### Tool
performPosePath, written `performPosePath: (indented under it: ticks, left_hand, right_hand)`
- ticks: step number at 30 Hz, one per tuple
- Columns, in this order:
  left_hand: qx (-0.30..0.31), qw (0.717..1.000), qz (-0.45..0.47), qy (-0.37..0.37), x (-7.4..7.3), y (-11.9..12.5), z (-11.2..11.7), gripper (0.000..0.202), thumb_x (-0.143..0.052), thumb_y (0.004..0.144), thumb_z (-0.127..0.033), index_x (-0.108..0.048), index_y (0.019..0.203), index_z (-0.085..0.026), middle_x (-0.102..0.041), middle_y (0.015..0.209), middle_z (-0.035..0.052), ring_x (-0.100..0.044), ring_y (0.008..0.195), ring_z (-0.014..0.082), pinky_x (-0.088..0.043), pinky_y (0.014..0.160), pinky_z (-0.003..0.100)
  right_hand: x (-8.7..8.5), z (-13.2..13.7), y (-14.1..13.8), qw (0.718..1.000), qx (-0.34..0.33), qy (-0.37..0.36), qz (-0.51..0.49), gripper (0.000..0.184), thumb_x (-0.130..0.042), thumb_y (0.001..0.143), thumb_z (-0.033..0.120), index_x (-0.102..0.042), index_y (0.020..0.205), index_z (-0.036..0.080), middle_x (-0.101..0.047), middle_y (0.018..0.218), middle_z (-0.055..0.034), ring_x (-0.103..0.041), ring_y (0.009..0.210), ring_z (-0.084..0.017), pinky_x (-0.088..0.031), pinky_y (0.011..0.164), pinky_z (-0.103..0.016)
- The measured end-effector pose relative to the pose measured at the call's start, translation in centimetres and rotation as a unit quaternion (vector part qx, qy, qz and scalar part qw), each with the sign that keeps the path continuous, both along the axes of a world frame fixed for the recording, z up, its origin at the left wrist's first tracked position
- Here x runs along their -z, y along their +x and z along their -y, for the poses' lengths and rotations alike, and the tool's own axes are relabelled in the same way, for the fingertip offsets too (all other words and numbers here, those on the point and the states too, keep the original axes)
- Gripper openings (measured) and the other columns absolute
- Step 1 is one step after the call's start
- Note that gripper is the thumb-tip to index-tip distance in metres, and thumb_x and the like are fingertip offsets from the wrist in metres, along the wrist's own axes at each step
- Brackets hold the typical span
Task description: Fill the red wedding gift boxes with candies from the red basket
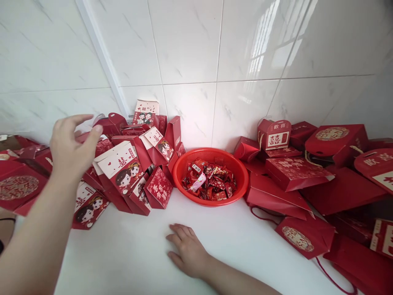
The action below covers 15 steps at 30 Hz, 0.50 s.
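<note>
My left hand point(73, 143) is raised over the heap of red gift boxes on the left. Its thumb and forefinger are apart with nothing gripped between them, and a red box with a rounded flap point(111, 122) lies just beyond its fingertips. On the white tabletop point(123, 254), my right hand point(188, 252) rests low with its fingers spread. Beyond that hand stands a red plastic basket point(181, 192) holding many small red-wrapped candies point(215, 180). One pink-and-white wrapped candy point(198, 182) lies on top.
Boxes with cartoon couples point(125, 172) lean together left of the basket. To the right is another pile of red boxes point(297, 168), some with rope handles. A red cord point(333, 278) loops near the front right. White tiled wall point(190, 49) stands behind everything.
</note>
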<state>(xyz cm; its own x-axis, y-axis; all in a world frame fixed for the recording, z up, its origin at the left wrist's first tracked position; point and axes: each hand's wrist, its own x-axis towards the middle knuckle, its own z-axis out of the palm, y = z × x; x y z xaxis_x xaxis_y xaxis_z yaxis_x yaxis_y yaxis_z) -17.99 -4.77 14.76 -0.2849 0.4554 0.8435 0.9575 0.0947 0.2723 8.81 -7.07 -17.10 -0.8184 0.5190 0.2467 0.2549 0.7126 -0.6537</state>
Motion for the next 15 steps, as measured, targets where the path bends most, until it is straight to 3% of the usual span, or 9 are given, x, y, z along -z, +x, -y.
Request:
performPosePath:
  ticks: [5, 8, 10, 12, 15]
  left_hand:
    - [-0.043, 0.985, -0.018, 0.166, 10.9, -0.1, 2.7, 0.065, -0.050, 0.092, -0.044, -0.026, 0.149, -0.025, -0.021, 0.157, 0.0069, -0.017, 0.148, 0.0252, -0.016, 0.122, 0.043]
    - [-0.054, 0.987, 0.090, 0.121, 16.6, -0.7, 2.6, 0.079, -0.041, 0.094, -0.049, -0.004, 0.155, -0.016, 0.002, 0.162, 0.0142, 0.001, 0.151, 0.0267, -0.004, 0.123, 0.044]
    - [-0.036, 0.986, 0.161, 0.031, 18.9, -0.7, 2.4, 0.084, -0.037, 0.095, -0.052, 0.003, 0.155, -0.009, 0.006, 0.162, 0.0192, 0.005, 0.150, 0.0303, -0.002, 0.122, 0.049]
    - [-0.019, 0.982, 0.185, -0.028, 20.1, -0.8, 2.7, 0.083, -0.034, 0.095, -0.052, 0.002, 0.155, -0.008, 0.003, 0.162, 0.0195, 0.002, 0.150, 0.0324, -0.003, 0.121, 0.052]
    - [-0.055, 0.983, 0.172, -0.018, 21.0, -1.9, 4.6, 0.076, -0.032, 0.095, -0.051, -0.004, 0.156, -0.015, -0.006, 0.162, 0.0151, -0.006, 0.150, 0.0323, -0.007, 0.121, 0.052]
  right_hand:
    - [0.1, -0.1, 0.0, 1.000, 0.000, 0.013, -0.003, 0.045, -0.053, 0.092, 0.041, -0.049, 0.134, 0.024, -0.040, 0.151, -0.0083, -0.032, 0.139, -0.025, -0.027, 0.115, -0.043]
    - [0.0, -0.1, 0.1, 1.000, -0.001, 0.019, -0.002, 0.044, -0.054, 0.092, 0.039, -0.051, 0.133, 0.023, -0.041, 0.149, -0.0093, -0.032, 0.139, -0.025, -0.028, 0.114, -0.043]
    - [-0.1, 0.0, 0.1, 1.000, -0.003, 0.024, -0.002, 0.044, -0.054, 0.092, 0.039, -0.051, 0.132, 0.022, -0.042, 0.149, -0.0100, -0.033, 0.139, -0.025, -0.029, 0.114, -0.042]
    - [-0.1, 0.0, 0.2, 1.000, -0.004, 0.028, 0.001, 0.043, -0.054, 0.092, 0.038, -0.051, 0.132, 0.021, -0.042, 0.149, -0.0104, -0.034, 0.139, -0.025, -0.030, 0.113, -0.042]
    - [-0.1, 0.0, 0.3, 0.999, -0.005, 0.033, 0.006, 0.043, -0.054, 0.092, 0.037, -0.052, 0.132, 0.021, -0.041, 0.149, -0.0108, -0.033, 0.139, -0.025, -0.030, 0.113, -0.043]
